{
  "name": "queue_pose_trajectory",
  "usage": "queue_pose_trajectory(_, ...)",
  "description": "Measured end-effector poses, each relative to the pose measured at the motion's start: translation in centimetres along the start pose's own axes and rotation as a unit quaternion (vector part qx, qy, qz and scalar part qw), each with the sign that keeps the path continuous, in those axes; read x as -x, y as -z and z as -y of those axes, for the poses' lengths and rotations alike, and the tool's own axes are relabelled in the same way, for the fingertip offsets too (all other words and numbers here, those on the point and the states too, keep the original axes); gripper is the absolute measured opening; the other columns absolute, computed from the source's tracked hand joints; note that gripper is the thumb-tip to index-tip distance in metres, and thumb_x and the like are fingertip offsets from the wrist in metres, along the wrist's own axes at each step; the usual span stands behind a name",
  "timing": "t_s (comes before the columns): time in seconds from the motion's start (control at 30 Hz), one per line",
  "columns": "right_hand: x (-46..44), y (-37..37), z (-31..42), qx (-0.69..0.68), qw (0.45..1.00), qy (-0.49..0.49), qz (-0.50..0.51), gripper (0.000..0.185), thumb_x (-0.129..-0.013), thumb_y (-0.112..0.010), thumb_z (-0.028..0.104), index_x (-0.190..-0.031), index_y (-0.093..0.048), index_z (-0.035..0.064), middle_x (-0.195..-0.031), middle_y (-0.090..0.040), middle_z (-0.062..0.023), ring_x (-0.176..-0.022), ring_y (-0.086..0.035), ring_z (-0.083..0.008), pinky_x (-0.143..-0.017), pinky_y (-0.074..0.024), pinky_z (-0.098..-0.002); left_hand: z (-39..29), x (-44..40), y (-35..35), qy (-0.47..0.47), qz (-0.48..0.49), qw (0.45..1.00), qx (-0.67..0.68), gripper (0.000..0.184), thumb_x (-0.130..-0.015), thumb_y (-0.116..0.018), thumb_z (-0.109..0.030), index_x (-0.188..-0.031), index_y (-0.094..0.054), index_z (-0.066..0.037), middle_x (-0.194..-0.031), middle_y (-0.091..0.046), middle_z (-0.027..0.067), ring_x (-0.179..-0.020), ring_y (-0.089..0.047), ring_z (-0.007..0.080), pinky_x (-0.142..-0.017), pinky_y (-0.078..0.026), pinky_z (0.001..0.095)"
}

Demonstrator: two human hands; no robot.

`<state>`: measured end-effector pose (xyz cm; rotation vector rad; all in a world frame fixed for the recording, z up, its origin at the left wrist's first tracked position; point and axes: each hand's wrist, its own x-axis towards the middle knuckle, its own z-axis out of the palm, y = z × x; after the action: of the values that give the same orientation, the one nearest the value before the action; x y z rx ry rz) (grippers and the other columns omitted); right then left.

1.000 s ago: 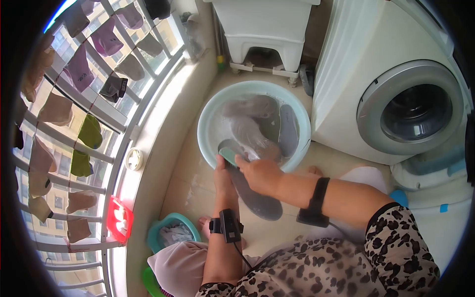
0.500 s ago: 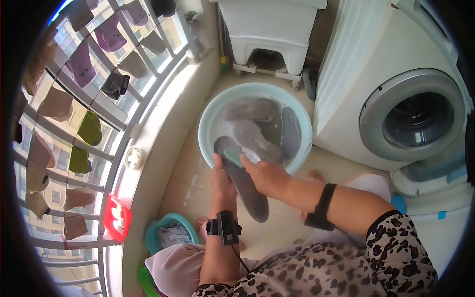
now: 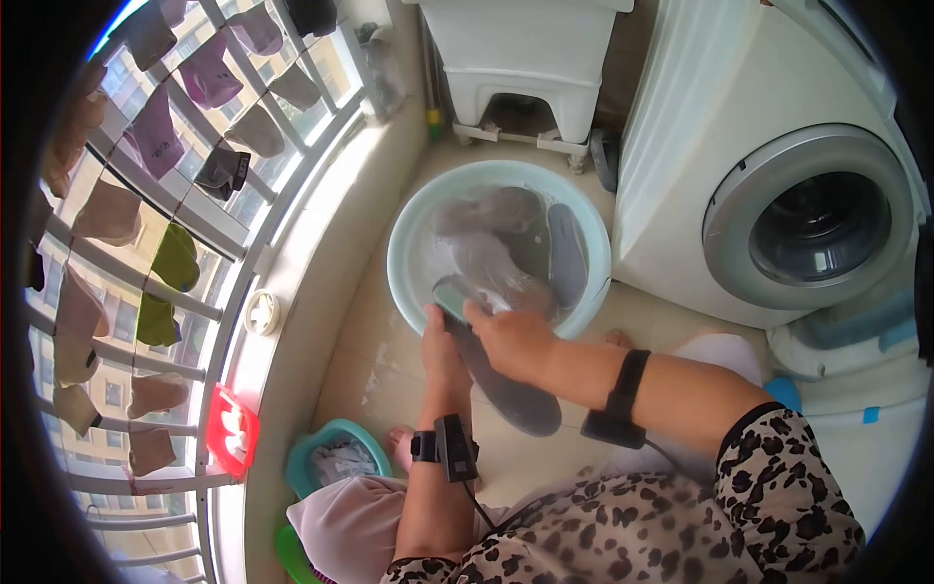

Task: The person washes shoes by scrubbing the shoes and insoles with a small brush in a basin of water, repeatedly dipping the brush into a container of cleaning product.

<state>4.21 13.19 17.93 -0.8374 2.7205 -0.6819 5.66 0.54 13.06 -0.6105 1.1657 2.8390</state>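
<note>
Rightward is how the lower end of the insole (image 3: pixel 511 397) has swung since the earlier frame, while the brush (image 3: pixel 450 296) has slid up and left onto its top end, which showed bare beyond the bristles before. The right hand (image 3: pixel 520 346) has shifted slightly with it; the left hand (image 3: pixel 444 352) has barely moved.

The step in hand looks like scrubbing the insole's top end. The left hand is closed on its edge near that end, and the right hand is wrapped round the brush. The next move, as I judge it, calls for a firm left grip, since the long lower end hangs free, and a brush kept flat as it runs down the length.

The insole slants from the near edge of the basin (image 3: pixel 396 263), at the middle of the frame, down toward lower centre. In the basin, a second insole (image 3: pixel 566 251) lies at the right, beside what look like two soaked shoes (image 3: pixel 491 271).
</note>
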Motion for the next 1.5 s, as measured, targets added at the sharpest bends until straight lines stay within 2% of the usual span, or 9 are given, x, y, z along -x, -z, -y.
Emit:
queue_pose_trajectory(0.07,2.5,-0.3,1.3,0.019,0.995,0.051,0.083,0.047,-0.086,-0.049,0.013,-0.130,-0.041,-0.0005,-0.077,-0.064,-0.0230,-0.069,-0.064,-0.0386,-0.061,-0.0488,-0.0482,-1.6,0.0,0.6,0.021,-0.031,0.999,0.005,0.063,-0.099,-0.024,-0.049,-0.128,-0.043,0.004,-0.116,-0.057,0.0205,-0.101,-0.059,0.0343,-0.088,-0.049,0.0453)
queue_pose_trajectory(0.2,-0.8,0.5,-0.5,0.026,0.998,0.026,-0.045,0.048,-0.082,-0.052,0.010,-0.128,-0.043,-0.0009,-0.073,-0.064,-0.0233,-0.069,-0.064,-0.0396,-0.061,-0.0499,-0.0475,0.2,0.5,-1.3,0.001,0.006,1.000,0.016,0.057,-0.099,-0.031,-0.045,-0.127,-0.044,0.003,-0.115,-0.057,0.0185,-0.102,-0.058,0.0313,-0.091,-0.047,0.0413)
queue_pose_trajectory(0.4,2.5,0.0,1.1,0.043,0.994,0.060,0.075,0.057,-0.078,-0.053,0.007,-0.132,-0.038,-0.0044,-0.075,-0.065,-0.0223,-0.070,-0.066,-0.0385,-0.063,-0.0519,-0.0459,-1.6,-0.6,1.2,0.008,-0.016,0.995,0.101,0.048,-0.101,-0.028,-0.032,-0.133,-0.034,0.004,-0.122,-0.052,0.0208,-0.108,-0.054,0.0395,-0.092,-0.044,0.0507)
queue_pose_trajectory(0.57,-1.6,2.5,-1.4,-0.011,1.000,-0.009,-0.001,0.054,-0.081,-0.053,0.010,-0.131,-0.038,-0.0035,-0.076,-0.065,-0.0207,-0.073,-0.066,-0.0363,-0.063,-0.0507,-0.0460,0.3,0.0,-1.5,-0.016,-0.041,0.999,0.022,0.042,-0.100,-0.039,-0.030,-0.127,-0.045,0.002,-0.119,-0.054,0.0154,-0.109,-0.052,0.0279,-0.096,-0.042,0.0402)
queue_pose_trajectory(0.9,-1.3,0.9,-1.9,-0.015,0.999,0.004,-0.046,0.052,-0.083,-0.052,0.011,-0.132,-0.038,-0.0020,-0.076,-0.065,-0.0213,-0.072,-0.065,-0.0371,-0.064,-0.0486,-0.0490,0.1,-0.8,-0.5,-0.020,-0.069,0.997,0.035,0.042,-0.100,-0.038,-0.029,-0.126,-0.044,0.004,-0.120,-0.053,0.0164,-0.110,-0.052,0.0310,-0.095,-0.043,0.0436)
queue_pose_trajectory(1.07,3.3,0.2,0.4,-0.031,0.997,0.004,0.069,0.045,-0.088,-0.050,0.013,-0.130,-0.040,0.0009,-0.079,-0.064,-0.0245,-0.075,-0.064,-0.0395,-0.066,-0.0485,-0.0494,-0.9,-1.8,3.1,0.019,-0.015,0.997,0.070,0.043,-0.100,-0.040,-0.030,-0.127,-0.044,0.004,-0.119,-0.055,0.0144,-0.108,-0.053,0.0268,-0.095,-0.042,0.0398)
queue_pose_trajectory(1.23,-1.8,2.2,-1.8,0.004,1.000,-0.023,-0.013,0.045,-0.083,-0.050,0.010,-0.126,-0.041,-0.0020,-0.074,-0.064,-0.0224,-0.071,-0.065,-0.0385,-0.062,-0.0489,-0.0493,0.7,0.3,-2.1,-0.008,-0.049,0.999,0.015,0.045,-0.101,-0.034,-0.034,-0.126,-0.046,0.001,-0.111,-0.058,0.0166,-0.092,-0.061,0.0279,-0.086,-0.048,0.0397)
queue_pose_trajectory(1.4,3.3,0.7,1.0,0.025,0.993,0.051,0.101,0.050,-0.081,-0.052,0.010,-0.127,-0.040,-0.0051,-0.076,-0.066,-0.0215,-0.070,-0.066,-0.0372,-0.062,-0.0506,-0.0477,-1.2,0.2,-0.5,0.040,-0.036,0.999,0.009,0.052,-0.100,-0.033,-0.041,-0.126,-0.044,0.002,-0.107,-0.062,0.0182,-0.087,-0.061,0.0321,-0.081,-0.050,0.0404)
queue_pose_trajectory(1.5,1.0,0.5,-0.6,0.050,0.998,0.025,0.038,0.053,-0.080,-0.051,0.008,-0.130,-0.040,-0.0050,-0.076,-0.065,-0.0219,-0.070,-0.066,-0.0367,-0.062,-0.0510,-0.0472,-1.4,1.3,-2.8,0.036,-0.073,0.996,0.025,0.054,-0.099,-0.032,-0.045,-0.123,-0.046,0.003,-0.103,-0.062,0.0177,-0.088,-0.061,0.0297,-0.077,-0.050,0.0386)
